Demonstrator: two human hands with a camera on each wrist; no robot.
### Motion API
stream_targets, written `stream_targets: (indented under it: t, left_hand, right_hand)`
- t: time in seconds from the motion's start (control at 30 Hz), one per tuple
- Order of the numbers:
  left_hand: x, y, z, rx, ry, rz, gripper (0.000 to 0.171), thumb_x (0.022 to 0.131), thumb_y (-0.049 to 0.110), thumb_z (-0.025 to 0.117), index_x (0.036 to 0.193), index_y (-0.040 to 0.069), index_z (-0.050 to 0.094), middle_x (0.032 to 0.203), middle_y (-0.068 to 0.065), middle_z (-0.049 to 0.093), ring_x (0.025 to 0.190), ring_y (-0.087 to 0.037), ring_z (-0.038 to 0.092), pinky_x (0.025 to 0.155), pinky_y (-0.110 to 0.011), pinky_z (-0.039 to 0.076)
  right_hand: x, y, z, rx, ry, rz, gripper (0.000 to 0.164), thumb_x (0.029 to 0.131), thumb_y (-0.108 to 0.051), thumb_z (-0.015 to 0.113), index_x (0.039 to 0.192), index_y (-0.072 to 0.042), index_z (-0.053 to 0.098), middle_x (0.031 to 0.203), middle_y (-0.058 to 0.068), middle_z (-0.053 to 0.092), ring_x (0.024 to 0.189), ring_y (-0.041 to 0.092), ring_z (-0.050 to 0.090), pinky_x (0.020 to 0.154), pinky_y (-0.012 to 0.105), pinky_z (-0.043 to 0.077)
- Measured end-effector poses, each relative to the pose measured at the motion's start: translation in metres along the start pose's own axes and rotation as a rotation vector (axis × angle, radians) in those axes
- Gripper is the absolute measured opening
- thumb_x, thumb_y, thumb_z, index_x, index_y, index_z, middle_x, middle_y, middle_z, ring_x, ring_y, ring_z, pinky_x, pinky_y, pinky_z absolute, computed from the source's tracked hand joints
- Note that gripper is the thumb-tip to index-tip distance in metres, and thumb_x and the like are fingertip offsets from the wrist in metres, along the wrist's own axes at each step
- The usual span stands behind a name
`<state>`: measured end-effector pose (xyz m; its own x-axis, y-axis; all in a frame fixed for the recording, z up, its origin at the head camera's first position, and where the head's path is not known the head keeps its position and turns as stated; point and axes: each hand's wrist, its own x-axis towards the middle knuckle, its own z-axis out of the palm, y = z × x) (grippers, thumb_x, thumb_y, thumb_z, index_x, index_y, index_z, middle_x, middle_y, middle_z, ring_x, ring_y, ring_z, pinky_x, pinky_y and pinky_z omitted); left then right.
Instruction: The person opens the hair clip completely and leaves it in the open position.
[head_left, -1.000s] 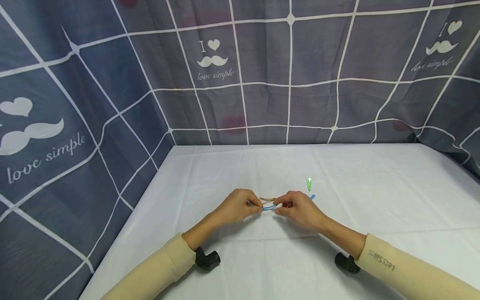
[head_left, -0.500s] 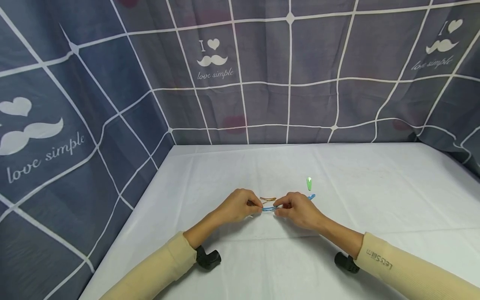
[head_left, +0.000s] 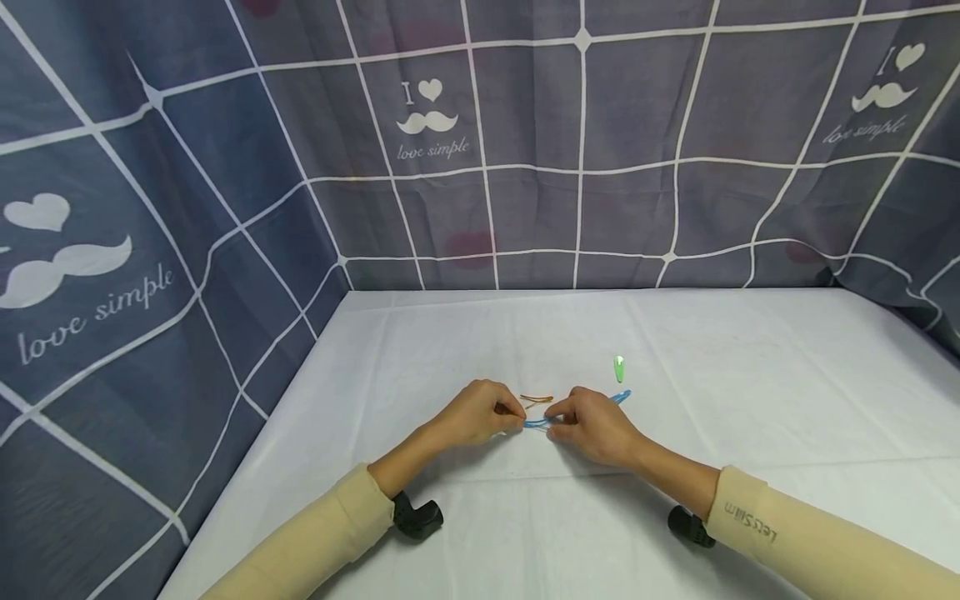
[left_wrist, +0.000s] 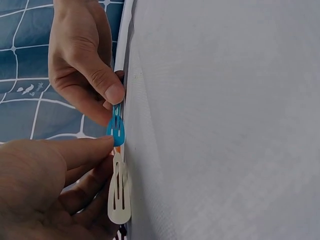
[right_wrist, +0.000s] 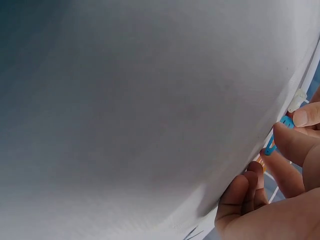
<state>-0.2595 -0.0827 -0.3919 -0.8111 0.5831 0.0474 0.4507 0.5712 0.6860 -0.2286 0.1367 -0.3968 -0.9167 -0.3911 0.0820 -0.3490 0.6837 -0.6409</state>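
Observation:
A blue snap hair clip (head_left: 534,423) is stretched between the two hands, just above the table. My left hand (head_left: 476,412) pinches its wide rounded end, thumb against the clip in the left wrist view. My right hand (head_left: 596,427) holds the narrow end between thumb and fingers. Close by the left fingers lies a cream snap hair clip (left_wrist: 119,195), mostly hidden in the head view. Behind the hands an orange hair clip (head_left: 537,398) rests on the table. Another blue hair clip (head_left: 621,396) shows past the right hand, partly covered by it.
A green hair clip (head_left: 618,368) lies farther back on the white-covered table (head_left: 450,333). Dark checked curtains (head_left: 525,208) stand behind and to the left. Black wrist cameras (head_left: 417,518) hang under both sleeves.
My right hand has shifted slightly toward the front with its end of the blue clip, which now sits a little lower, farther from the orange clip. The left hand has barely moved.

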Motion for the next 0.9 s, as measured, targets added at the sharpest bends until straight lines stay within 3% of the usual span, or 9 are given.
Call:
stream_targets:
  t: [0.17, 0.53, 0.9]
  left_hand:
    - [-0.0006, 0.0006, 0.0019, -0.004, -0.009, -0.014, 0.006, 0.087, 0.006, 0.075, 0.092, 0.008, 0.077, 0.088, 0.005, 0.07, 0.076, -0.008, 0.057, 0.066, -0.024, 0.047]
    - [-0.001, 0.0011, 0.0018, 0.014, -0.002, 0.001, 0.008, 0.086, 0.005, 0.076, 0.093, 0.008, 0.077, 0.09, 0.004, 0.07, 0.077, -0.008, 0.057, 0.068, -0.024, 0.047]
    - [-0.0005, -0.0014, 0.0002, -0.021, 0.0, 0.012, 0.008, 0.087, 0.007, 0.075, 0.095, 0.006, 0.077, 0.095, 0.002, 0.07, 0.08, -0.008, 0.058, 0.071, -0.025, 0.048]
  right_hand:
    - [-0.0023, -0.001, 0.0011, -0.003, -0.004, 0.03, 0.025, 0.082, -0.009, 0.078, 0.106, -0.002, 0.076, 0.079, -0.002, 0.053, 0.068, 0.013, 0.047, 0.06, 0.027, 0.04]
    - [-0.0016, 0.0003, -0.0002, 0.003, -0.004, 0.004, 0.025, 0.082, -0.01, 0.078, 0.106, -0.003, 0.075, 0.079, -0.002, 0.053, 0.068, 0.013, 0.046, 0.061, 0.027, 0.039]
    - [0.0007, 0.0071, -0.0069, 0.146, -0.023, -0.04, 0.029, 0.084, -0.009, 0.075, 0.111, 0.002, 0.073, 0.078, -0.002, 0.059, 0.07, 0.016, 0.051, 0.062, 0.027, 0.042]
